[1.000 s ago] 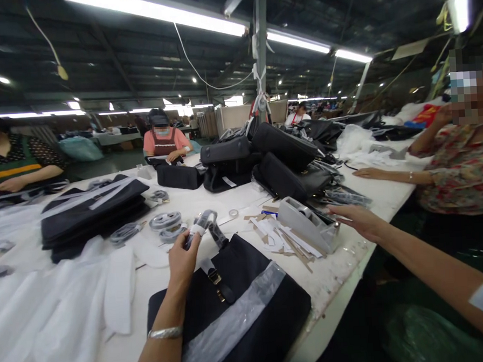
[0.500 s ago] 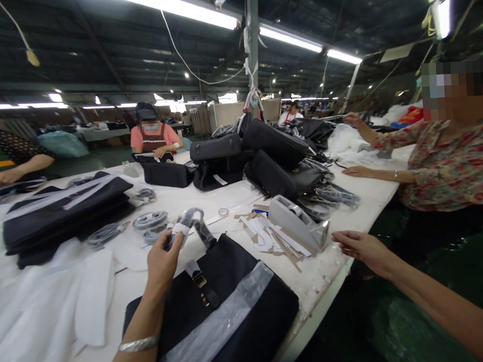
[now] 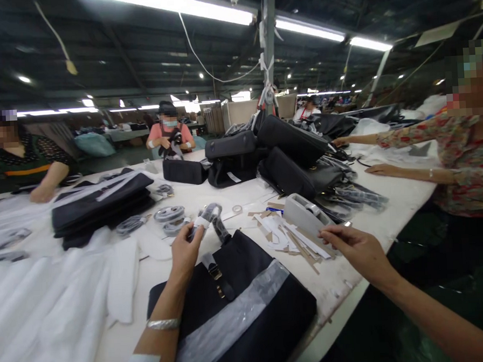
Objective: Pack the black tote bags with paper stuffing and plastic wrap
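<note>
A black bag (image 3: 264, 315) lies on the table in front of me, with gold buckles and a strip of clear plastic film (image 3: 240, 310) across it. My left hand (image 3: 187, 251) is closed around the bag's plastic-wrapped handle (image 3: 211, 212), lifted above the top edge; a white band shows around the handle by my fingers. At the right, my right hand (image 3: 356, 248) has thumb and fingertips pressed together beside a grey tape dispenser (image 3: 306, 212), covering its front end. Whatever those fingers hold, if anything, is too small to make out.
Paper and card strips (image 3: 287, 238) lie by the dispenser. Coiled wrapped straps (image 3: 169, 214), stacked black bags (image 3: 101, 207) and white foam sheets (image 3: 42, 315) are on the left. A heap of bags (image 3: 288, 146) stands behind. Co-workers sit or stand around the table.
My right hand has moved left, from beyond the table edge to the dispenser's front, its fingers now pinched. My left hand still holds the handle. The view has turned slightly left.
</note>
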`<state>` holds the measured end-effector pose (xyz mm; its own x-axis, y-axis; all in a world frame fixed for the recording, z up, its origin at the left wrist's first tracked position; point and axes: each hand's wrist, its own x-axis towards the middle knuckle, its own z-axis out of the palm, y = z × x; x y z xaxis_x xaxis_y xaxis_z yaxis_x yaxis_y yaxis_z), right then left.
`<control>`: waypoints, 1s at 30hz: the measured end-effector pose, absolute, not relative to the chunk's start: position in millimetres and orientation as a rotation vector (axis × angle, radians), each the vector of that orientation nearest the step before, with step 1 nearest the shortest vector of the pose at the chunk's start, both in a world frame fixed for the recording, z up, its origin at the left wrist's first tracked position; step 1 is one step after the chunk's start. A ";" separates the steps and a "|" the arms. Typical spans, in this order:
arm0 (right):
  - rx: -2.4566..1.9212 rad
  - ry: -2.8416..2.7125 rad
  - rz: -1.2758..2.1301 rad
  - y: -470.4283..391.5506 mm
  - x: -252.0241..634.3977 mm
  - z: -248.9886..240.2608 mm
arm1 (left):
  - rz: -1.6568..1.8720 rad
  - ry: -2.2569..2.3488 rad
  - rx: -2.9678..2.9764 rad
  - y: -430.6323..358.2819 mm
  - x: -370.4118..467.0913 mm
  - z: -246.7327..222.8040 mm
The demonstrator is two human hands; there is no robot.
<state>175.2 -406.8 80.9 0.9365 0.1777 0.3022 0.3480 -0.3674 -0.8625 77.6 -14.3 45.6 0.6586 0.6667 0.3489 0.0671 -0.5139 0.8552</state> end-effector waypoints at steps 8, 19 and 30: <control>-1.630 -0.879 0.219 -226.1 159.3 106.3 | 0.906 0.560 1.990 -15.8 73.6 45.8; -1.551 -0.737 0.428 -123.7 174.5 70.7 | 1.029 0.461 2.045 -19.8 73.8 47.3; -1.639 -0.813 0.308 -126.9 177.1 56.0 | 1.082 0.484 2.092 -16.4 74.8 39.3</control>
<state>177.1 -126.9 56.0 0.7188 0.6549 0.2331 0.3367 -0.0347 -0.9410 74.8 -16.4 39.3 0.5769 0.6073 0.5462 0.0028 -0.6702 0.7422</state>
